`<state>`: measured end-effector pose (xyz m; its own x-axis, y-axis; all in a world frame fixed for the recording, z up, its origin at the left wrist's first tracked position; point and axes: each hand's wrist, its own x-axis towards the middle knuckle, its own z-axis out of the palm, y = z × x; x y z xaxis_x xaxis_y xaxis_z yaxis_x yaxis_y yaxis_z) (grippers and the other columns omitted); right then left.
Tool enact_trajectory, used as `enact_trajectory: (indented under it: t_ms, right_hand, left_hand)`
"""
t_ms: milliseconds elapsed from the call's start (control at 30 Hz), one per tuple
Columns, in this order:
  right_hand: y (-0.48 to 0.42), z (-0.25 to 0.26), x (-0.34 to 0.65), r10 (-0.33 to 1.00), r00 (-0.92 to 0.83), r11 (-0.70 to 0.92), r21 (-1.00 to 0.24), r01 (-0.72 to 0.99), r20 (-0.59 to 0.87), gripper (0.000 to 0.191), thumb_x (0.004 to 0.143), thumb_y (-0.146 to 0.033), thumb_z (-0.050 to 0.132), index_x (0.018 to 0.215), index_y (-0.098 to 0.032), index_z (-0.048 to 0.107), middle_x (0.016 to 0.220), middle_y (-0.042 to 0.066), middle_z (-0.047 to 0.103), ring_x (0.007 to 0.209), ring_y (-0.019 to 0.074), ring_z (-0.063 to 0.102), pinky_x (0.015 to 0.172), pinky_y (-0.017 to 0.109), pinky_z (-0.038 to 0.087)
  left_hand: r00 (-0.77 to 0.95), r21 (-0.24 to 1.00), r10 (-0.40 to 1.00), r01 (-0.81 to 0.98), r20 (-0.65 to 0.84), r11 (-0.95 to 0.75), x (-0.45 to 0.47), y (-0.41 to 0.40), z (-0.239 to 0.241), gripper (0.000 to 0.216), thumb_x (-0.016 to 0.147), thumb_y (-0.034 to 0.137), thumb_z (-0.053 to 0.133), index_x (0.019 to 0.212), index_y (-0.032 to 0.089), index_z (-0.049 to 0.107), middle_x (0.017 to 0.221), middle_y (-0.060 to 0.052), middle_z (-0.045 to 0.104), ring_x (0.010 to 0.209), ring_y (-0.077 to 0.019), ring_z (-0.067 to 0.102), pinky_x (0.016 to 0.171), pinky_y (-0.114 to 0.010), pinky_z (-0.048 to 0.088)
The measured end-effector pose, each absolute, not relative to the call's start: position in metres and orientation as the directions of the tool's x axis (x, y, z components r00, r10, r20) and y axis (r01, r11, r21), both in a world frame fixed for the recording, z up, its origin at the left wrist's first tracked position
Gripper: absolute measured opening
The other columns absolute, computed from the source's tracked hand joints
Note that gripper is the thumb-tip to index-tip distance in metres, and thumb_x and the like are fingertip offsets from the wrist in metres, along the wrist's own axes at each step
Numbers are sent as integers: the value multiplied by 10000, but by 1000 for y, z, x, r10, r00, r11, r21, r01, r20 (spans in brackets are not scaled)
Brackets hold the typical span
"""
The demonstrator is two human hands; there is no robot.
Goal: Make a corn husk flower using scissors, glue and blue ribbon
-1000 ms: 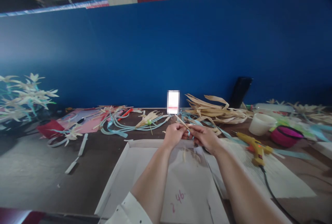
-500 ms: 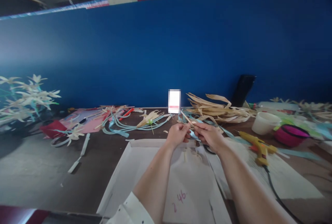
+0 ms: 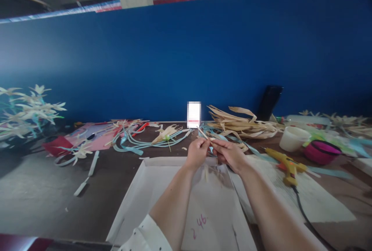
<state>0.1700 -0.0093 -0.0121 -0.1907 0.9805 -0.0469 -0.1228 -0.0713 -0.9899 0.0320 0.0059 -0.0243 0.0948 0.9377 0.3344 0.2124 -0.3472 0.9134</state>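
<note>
My left hand (image 3: 197,153) and my right hand (image 3: 229,154) meet above the far edge of a white cardboard tray (image 3: 136,193). Both are closed in a pinch on a thin pale stick (image 3: 202,133) that slants up and to the left. A light blue strip (image 3: 212,150) shows between the fingers. Small dried husk pieces (image 3: 213,173) lie in the tray below the hands.
A pile of dried husks (image 3: 241,124) lies behind the hands. A yellow glue gun (image 3: 283,164) with a black cord, a white cup (image 3: 292,139) and a pink bowl (image 3: 320,152) sit right. Blue strips (image 3: 136,141), pink paper (image 3: 90,133) and husk flowers (image 3: 26,107) lie left.
Both hands stayed together on the stick, shifting slightly up and back, then settling. The stick's angle changed little.
</note>
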Motion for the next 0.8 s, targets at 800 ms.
enact_trajectory:
  t_ms: [800]
  right_hand:
    - [3, -24, 164, 953, 117, 204, -877, 435, 280, 366, 797, -296, 486, 1098, -216, 678, 668, 21, 652, 618, 171, 564, 589, 280, 413]
  left_hand:
    - [55, 804, 911, 450, 409, -389, 33, 8, -27, 260, 816, 264, 487, 592, 154, 561, 617, 13, 520, 636, -104, 476, 607, -215, 335]
